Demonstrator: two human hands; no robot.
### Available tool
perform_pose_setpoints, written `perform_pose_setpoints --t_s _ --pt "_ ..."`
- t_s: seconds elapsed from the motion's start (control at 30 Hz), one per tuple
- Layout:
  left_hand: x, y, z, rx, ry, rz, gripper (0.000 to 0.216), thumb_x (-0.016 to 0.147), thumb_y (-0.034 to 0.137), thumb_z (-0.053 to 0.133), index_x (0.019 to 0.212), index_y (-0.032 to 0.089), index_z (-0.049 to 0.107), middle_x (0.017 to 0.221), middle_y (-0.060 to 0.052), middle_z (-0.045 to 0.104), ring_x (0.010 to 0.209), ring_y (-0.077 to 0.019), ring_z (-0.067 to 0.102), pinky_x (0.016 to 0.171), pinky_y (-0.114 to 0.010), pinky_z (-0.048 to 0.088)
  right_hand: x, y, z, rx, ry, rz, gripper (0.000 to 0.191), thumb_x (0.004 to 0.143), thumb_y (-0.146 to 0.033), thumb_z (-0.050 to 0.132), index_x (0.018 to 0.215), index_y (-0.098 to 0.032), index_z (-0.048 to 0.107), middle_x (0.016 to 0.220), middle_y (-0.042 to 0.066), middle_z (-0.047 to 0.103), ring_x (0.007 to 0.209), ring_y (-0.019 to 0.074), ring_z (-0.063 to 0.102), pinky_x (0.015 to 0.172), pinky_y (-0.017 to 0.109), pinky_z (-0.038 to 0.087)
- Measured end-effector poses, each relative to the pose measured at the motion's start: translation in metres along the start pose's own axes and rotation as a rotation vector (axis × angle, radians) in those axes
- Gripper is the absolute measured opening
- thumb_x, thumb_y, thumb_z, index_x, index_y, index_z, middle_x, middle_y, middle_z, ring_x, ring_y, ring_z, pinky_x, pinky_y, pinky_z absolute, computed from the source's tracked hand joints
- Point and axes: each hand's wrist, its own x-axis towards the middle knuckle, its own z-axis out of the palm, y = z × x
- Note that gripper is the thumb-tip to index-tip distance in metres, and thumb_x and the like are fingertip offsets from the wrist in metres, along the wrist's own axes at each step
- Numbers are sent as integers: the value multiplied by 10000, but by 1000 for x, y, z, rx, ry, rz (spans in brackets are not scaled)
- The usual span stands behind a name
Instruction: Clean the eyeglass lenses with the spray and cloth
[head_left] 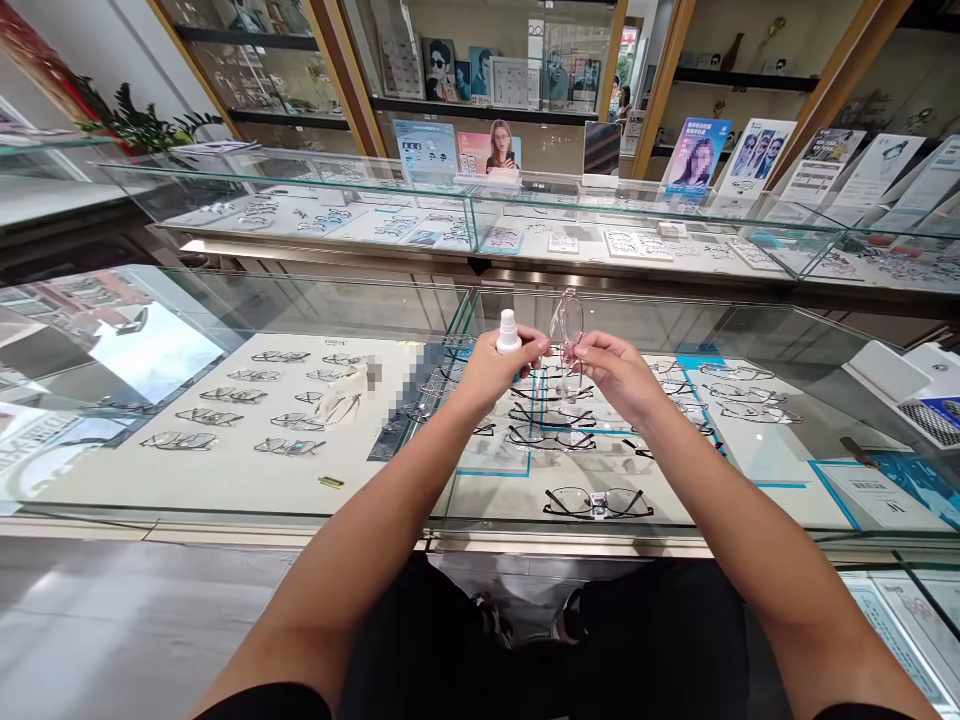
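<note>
Above the glass counter my left hand (pixel 504 362) is closed around a small white spray bottle (pixel 508 332), its nozzle end pointing up. My right hand (pixel 611 368) pinches a pair of eyeglasses (pixel 568 325) with thin, light frames, held up on edge between the two hands. The left fingertips come close to the glasses; whether they touch them I cannot tell. Below the hands, under the glass, lie rows of dark-framed eyeglasses (pixel 551 437). One more pair (pixel 598 503) sits nearer the front edge.
A crumpled beige cloth (pixel 343 397) lies on the left part of the counter (pixel 262 490), near a small yellowish object (pixel 331 482). An open white box (pixel 889 378) stands at the right. Across the aisle is another glass showcase (pixel 472 222) with advertising cards on top.
</note>
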Motion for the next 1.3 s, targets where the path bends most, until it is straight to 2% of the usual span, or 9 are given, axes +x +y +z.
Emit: perform_pose_setpoints --t_s 0.2,0.4,0.6,0.67,0.73,0.83,0.9,1.07,1.3 --pt "10 2 -21 315 158 203 268 802 462 841 801 198 795 754 -28 681 722 -175 560 698 -324 424 3 -21 -17 1 -57 60 303 643 -431 968 680 -245 732 781 9 747 807 178 667 816 326 518" --pt "11 3 -29 550 245 381 216 904 415 768 803 227 800 902 -61 723 895 -236 642 842 -361 476 5 -25 -27 -83 -141 67 318 704 -426 939 699 -232 687 738 10 719 789 184 679 821 344 525" --pt "4 7 -22 639 361 540 191 969 395 737 1062 247 814 1063 -89 718 1034 -269 658 930 -376 499 7 -22 -27 17 -41 -5 380 719 -489 974 785 -261 678 961 21 813 993 216 759 928 372 586" --pt "0 7 -16 647 296 584 227 988 403 722 1128 242 798 1007 -78 719 963 -252 650 909 -371 497 7 -24 -27 46 -31 -19 397 733 -505 978 794 -266 667 1059 29 839 1073 219 760 981 387 594" --pt "-4 5 -11 649 132 615 263 1000 406 716 1193 244 791 974 -67 730 916 -239 651 886 -364 496 5 -25 -25 65 -36 -19 398 743 -513 981 800 -273 669 1127 31 851 1149 223 751 1040 409 590" --pt "-6 -4 -5 670 -137 598 343 996 389 724 1311 261 766 1061 -73 765 945 -238 683 880 -357 503 2 -27 -20 82 -56 8 412 733 -536 989 805 -283 672 1246 27 845 1233 244 739 1091 447 584" --pt "-6 -11 -3 697 -243 573 379 982 355 732 1350 264 746 1151 -88 775 999 -248 702 900 -362 512 0 -27 -15 86 -86 23 432 728 -552 993 806 -280 666 1334 36 824 1242 256 743 1089 456 587" --pt "-5 -17 -3 708 -261 574 319 964 299 748 1279 242 750 1196 -99 779 1087 -263 716 925 -363 517 -5 -28 -8 123 -122 -4 383 776 -529 981 814 -282 691 1372 29 811 1333 258 719 1170 454 560" --pt "-6 -11 -2 713 -207 529 296 1039 442 689 1232 236 778 1138 -80 787 1038 -231 726 911 -362 538 -5 -31 -14 285 -13 -122 285 799 -473 970 876 -319 743 1312 -28 829 1344 242 717 1266 463 536"
